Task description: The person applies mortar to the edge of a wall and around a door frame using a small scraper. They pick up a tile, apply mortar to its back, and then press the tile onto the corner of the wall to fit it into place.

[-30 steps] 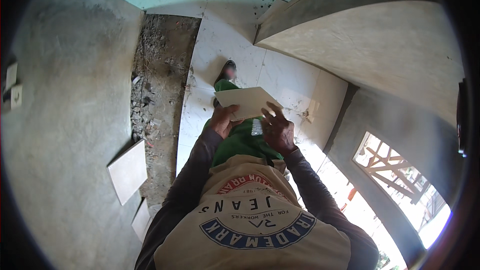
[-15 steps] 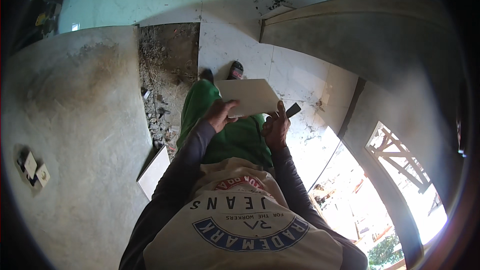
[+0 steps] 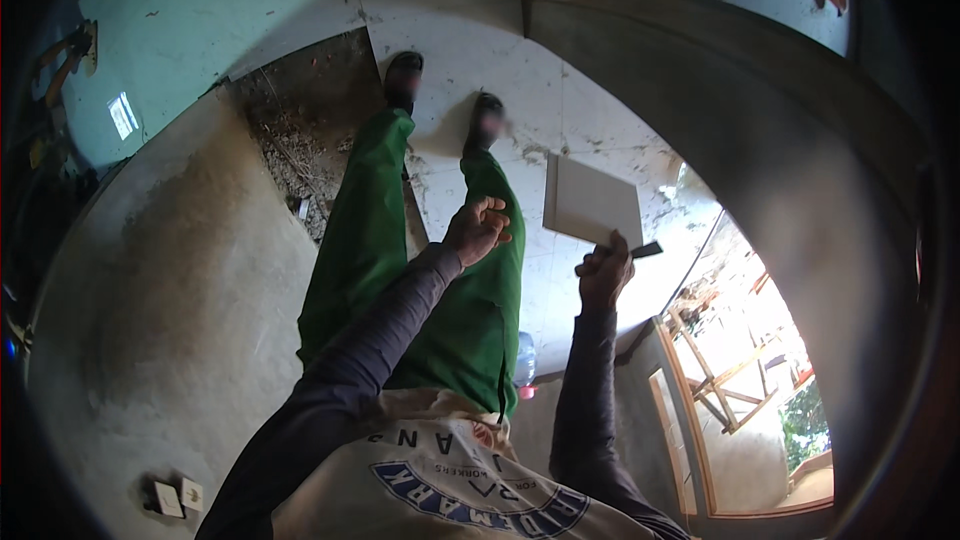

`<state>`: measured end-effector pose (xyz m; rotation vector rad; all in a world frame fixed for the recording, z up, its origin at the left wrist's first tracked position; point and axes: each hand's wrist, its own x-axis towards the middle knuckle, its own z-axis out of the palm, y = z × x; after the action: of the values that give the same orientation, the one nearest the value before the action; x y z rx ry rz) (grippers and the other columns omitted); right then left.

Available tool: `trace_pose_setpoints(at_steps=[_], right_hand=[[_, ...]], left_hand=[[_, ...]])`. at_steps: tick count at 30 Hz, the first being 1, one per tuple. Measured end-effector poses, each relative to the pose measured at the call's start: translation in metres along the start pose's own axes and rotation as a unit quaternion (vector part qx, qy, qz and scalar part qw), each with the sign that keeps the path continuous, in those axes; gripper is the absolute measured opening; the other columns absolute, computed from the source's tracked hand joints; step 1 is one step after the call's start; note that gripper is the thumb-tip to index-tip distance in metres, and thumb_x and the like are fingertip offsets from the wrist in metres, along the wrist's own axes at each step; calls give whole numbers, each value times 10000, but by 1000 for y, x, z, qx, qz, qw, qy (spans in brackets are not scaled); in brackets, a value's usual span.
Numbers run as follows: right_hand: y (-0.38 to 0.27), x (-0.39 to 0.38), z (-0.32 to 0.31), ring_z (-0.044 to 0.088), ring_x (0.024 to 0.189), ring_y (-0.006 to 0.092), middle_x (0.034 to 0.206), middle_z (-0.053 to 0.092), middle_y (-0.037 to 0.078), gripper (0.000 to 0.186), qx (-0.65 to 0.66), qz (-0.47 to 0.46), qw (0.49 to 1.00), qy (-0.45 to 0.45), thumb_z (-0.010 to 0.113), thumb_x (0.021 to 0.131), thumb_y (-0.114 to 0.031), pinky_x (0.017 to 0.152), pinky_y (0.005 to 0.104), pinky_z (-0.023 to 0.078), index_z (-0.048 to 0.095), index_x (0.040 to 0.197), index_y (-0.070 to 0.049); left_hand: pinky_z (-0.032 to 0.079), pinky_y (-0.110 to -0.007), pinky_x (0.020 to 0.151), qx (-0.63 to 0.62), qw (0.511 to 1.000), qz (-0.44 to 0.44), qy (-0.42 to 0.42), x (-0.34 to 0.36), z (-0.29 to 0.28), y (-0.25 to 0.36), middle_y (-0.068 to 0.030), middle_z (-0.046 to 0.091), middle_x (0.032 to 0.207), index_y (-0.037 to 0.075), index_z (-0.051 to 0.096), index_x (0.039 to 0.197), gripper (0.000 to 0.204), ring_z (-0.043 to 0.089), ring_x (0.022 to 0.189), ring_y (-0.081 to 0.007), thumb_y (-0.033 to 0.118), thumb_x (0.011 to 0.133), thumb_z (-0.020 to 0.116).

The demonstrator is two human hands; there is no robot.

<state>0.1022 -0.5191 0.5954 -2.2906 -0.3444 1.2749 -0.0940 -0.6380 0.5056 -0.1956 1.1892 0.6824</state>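
Observation:
Slightly right of centre, my right hand (image 3: 607, 265) grips a square white tile (image 3: 590, 198) by its lower corner, along with a short dark flat object (image 3: 646, 248) that sticks out to the right; I cannot make out what that is. My left hand (image 3: 477, 232) is off the tile, over my green-trousered thigh, with loosely bent fingers and nothing visible in them. My feet in dark footwear stand on dusty white floor tiles (image 3: 449, 46).
An untiled rubble patch (image 3: 280, 140) lies left of my legs, beside a grey plastered wall (image 3: 170, 280) with switch boxes. Another person's limbs (image 3: 62, 65) show at the upper left. A plastered partition (image 3: 760, 120) rises right, near a bright opening with timber. A water bottle (image 3: 525, 360) stands below the tile.
My left hand has let go of the tile. My right hand has carried it rightward, away from the left hand. The view has turned and my feet have shifted.

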Motion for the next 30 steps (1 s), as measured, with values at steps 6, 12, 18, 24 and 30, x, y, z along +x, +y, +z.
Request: trace_pose_setpoints(at_steps=[6, 12, 18, 24, 30], right_hand=[[57, 125, 85, 417, 391, 134, 535, 414, 24, 333, -42, -24, 998, -34, 672, 954, -312, 330, 305, 320, 543, 767, -69], [114, 258, 148, 423, 443, 128, 576, 402, 13, 309, -39, -17, 996, -75, 681, 933, -296, 366, 281, 273, 503, 766, -107], [139, 358, 196, 436, 475, 120, 607, 427, 15, 305, -9, -72, 993, -94, 709, 908, -282, 374, 271, 273, 508, 770, -99], [141, 422, 210, 441, 464, 117, 591, 425, 13, 279, 2, -137, 988, -71, 711, 904, -251, 363, 265, 244, 519, 775, -93], [141, 448, 187, 424, 447, 105, 568, 419, 12, 264, 62, -185, 981, -14, 722, 910, -214, 371, 267, 235, 523, 787, -91]], left_hand=[[542, -303, 850, 30, 998, -13, -44, 114, -58, -45, -111, 713, 1174, -4, 512, 1432, 514, 715, 996, -162, 253, 1011, 656], [524, -292, 903, -3, 999, -10, -53, 249, -51, -8, -91, 712, 1247, 34, 537, 1448, 640, 711, 1090, -168, 505, 1025, 629], [531, -314, 929, -115, 988, 74, -69, 391, -35, -5, -95, 740, 1154, 14, 608, 1381, 545, 720, 1055, -200, 400, 1004, 692], [551, -356, 970, 181, 923, 272, 203, 484, -46, -26, -136, 769, 1093, -54, 662, 1268, 435, 747, 969, -298, 266, 975, 698], [203, -539, 1272, 504, 676, 427, 326, 582, -80, -11, -317, 281, 1646, -143, 289, 1559, 759, 175, 1565, -482, 218, 960, 583]])
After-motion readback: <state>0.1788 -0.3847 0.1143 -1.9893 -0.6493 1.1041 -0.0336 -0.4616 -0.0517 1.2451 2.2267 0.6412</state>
